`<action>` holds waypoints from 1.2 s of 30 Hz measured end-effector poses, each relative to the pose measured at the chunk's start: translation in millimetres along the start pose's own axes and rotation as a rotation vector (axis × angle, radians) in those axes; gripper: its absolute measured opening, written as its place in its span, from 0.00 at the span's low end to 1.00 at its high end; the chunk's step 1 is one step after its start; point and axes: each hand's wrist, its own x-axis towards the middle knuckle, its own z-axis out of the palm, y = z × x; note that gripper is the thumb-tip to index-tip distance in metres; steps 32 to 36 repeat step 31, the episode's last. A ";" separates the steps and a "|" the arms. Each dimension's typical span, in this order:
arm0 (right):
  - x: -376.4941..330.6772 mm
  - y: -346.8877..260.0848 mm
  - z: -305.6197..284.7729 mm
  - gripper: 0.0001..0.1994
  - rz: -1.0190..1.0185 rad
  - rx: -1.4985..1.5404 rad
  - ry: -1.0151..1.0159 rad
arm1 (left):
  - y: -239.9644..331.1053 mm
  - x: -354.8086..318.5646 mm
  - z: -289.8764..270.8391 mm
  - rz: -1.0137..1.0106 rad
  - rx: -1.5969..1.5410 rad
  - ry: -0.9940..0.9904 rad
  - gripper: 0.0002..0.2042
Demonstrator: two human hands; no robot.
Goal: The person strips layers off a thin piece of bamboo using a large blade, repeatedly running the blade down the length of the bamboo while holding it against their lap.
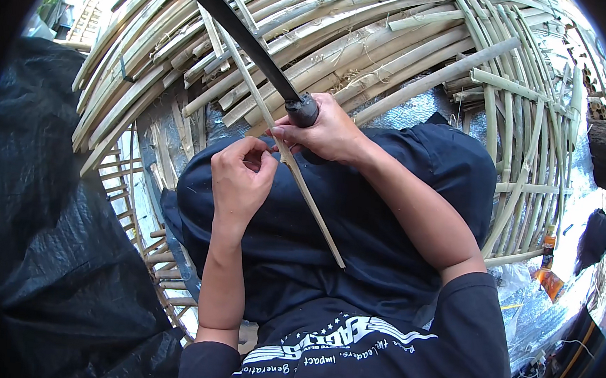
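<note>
My right hand (334, 131) is wrapped round the dark handle of a long knife (259, 56), whose black blade points up and to the left. Its thumb and a fingertip also press against a thin bamboo strip (313, 197). The strip slants across my lap, with a knot just below those fingers and its near end over my dark trousers. Left of the knot, my left hand (242, 178) is closed, thumb and fingertips curled together beside the strip. Whatever they may pinch is too small to make out.
Many split bamboo lengths (369, 43) lie in a heap beyond my knees. More bamboo pieces (524, 134) are stacked crosswise at the right. A black sheet (70, 208) covers the left side. A small bottle (548, 245) stands at the right by clear plastic.
</note>
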 end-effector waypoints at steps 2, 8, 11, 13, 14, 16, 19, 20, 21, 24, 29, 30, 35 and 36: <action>0.5 0.6 1.6 0.09 -0.005 0.048 0.029 | 1.4 0.3 -3.8 -0.014 0.004 -0.005 0.04; 0.7 -0.4 -0.3 0.09 0.021 0.051 0.009 | -5.1 0.9 -13.7 -0.075 0.053 0.030 0.03; 0.6 0.5 -1.1 0.10 0.030 0.026 0.007 | -15.9 0.7 -18.3 -0.034 0.062 0.080 0.04; 0.6 -0.9 0.7 0.09 0.032 0.038 0.019 | -20.4 1.1 -20.7 -0.006 0.066 0.105 0.05; -0.1 -3.1 2.8 0.09 0.034 0.058 0.026 | -22.1 1.4 -22.1 0.008 0.067 0.118 0.05; -0.9 -4.2 3.4 0.09 0.034 0.077 0.034 | -24.7 2.2 -24.7 -0.044 0.071 0.114 0.04; -1.3 -2.6 1.7 0.09 0.037 0.052 0.021 | -17.3 3.4 -20.1 -0.037 0.036 0.176 0.06; -0.7 -2.3 1.1 0.09 0.042 0.030 0.007 | -14.2 3.7 -19.2 -0.022 0.021 0.210 0.08; -0.1 -2.1 0.7 0.10 0.047 0.008 -0.006 | -15.0 3.8 -19.0 -0.017 0.032 0.187 0.09; 0.0 -0.5 0.8 0.10 0.041 0.046 -0.017 | -19.8 2.6 -13.1 -0.008 0.016 0.106 0.09; 1.0 3.2 -1.3 0.11 0.019 -0.020 -0.017 | -29.6 8.8 1.5 -0.148 -0.180 -0.023 0.06; 0.9 5.0 -2.2 0.11 0.007 -0.032 -0.013 | -32.9 9.7 3.1 -0.174 -0.208 -0.049 0.07; -0.2 2.5 -1.6 0.12 0.006 -0.021 -0.007 | -35.8 10.4 3.0 -0.201 -0.233 -0.075 0.07; -0.2 2.5 -1.6 0.12 0.006 -0.021 -0.007 | -35.8 10.4 3.0 -0.201 -0.233 -0.075 0.07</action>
